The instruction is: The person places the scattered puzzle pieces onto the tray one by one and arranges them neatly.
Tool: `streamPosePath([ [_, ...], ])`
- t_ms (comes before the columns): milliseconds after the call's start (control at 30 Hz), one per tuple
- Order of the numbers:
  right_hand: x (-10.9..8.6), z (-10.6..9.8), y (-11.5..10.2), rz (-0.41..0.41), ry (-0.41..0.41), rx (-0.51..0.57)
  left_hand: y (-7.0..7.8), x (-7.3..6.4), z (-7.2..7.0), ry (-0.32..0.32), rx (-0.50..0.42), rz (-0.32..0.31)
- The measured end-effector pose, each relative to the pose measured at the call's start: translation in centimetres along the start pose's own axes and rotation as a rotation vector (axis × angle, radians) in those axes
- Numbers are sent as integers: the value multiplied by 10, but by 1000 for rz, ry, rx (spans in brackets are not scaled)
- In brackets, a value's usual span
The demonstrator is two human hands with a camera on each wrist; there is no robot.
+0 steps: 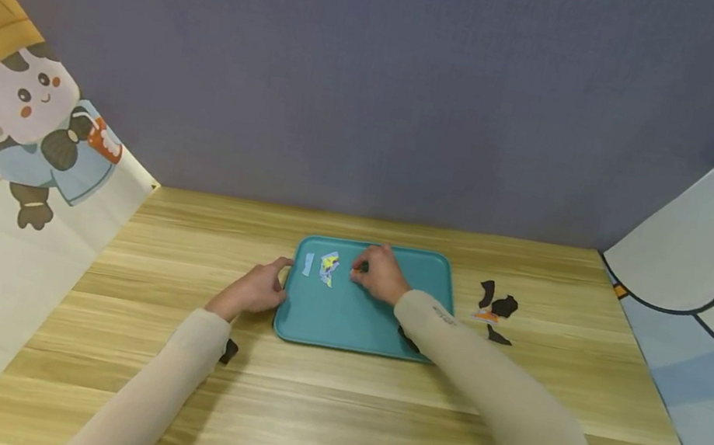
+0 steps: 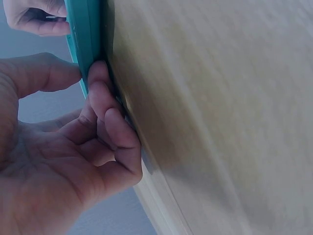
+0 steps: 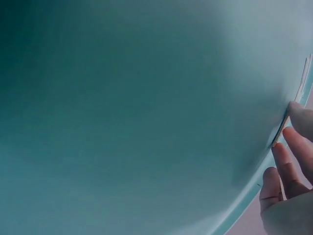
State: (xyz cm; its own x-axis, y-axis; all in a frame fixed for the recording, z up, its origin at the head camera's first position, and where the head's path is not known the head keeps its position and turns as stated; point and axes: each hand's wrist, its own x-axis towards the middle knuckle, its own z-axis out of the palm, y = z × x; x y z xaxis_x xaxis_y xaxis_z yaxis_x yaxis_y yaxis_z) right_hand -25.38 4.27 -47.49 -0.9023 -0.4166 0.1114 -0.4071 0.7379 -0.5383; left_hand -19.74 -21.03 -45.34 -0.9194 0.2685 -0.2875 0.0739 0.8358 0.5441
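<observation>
A thin small piece (image 3: 279,133) is being pinched here between thumb and fingers of the right grip (image 1: 380,274), low over the teal tray (image 1: 347,323), just right of a yellow-and-blue cluster (image 1: 328,268). The tray's left edge, meanwhile, is pinched by the left grip (image 1: 257,288), thumb against the rim, fingers curled along the outside. And that rim hold is one to be watched: should it be pulled or raised unevenly, the tray would likely be tilted or slewed across the table (image 1: 323,422), and the flat pieces could be slid out of place. Fine margins on the right, too! Only a narrow edge is offered to the fingertips, so the piece might be dropped, bent or twisted if it were squeezed badly, and the cluster could be nudged apart by a knuckle brought leftward too low. The pale-blue strip (image 1: 308,264), lying beside it, would be exposed to the same knock. Trouble may also be stored under the right sleeve (image 1: 487,378): a dark scrap (image 1: 407,339) on the tray is partly covered there and could be dragged along by the fabric. Near the left sleeve (image 1: 178,358), another dark piece (image 1: 229,351) could be caught likewise.
</observation>
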Motion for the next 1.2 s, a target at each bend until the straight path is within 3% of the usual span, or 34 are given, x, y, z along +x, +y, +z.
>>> streamPosePath([
  [200,-2,-2,0,-5,0,26,2,-1,-1,-5,-1,-2],
  [433,-5,-10,6,-65,59,59,2,-1,-2,-1,7,0],
  [700,-15,-30,12,-4,50,72,1,-1,-1,-10,5,-2],
  [1000,-33,-51,28,-44,87,80,1,1,-1,-14,1,5],
  [1200,-50,-74,42,-11,64,54,-1,2,-1,-9,4,14],
])
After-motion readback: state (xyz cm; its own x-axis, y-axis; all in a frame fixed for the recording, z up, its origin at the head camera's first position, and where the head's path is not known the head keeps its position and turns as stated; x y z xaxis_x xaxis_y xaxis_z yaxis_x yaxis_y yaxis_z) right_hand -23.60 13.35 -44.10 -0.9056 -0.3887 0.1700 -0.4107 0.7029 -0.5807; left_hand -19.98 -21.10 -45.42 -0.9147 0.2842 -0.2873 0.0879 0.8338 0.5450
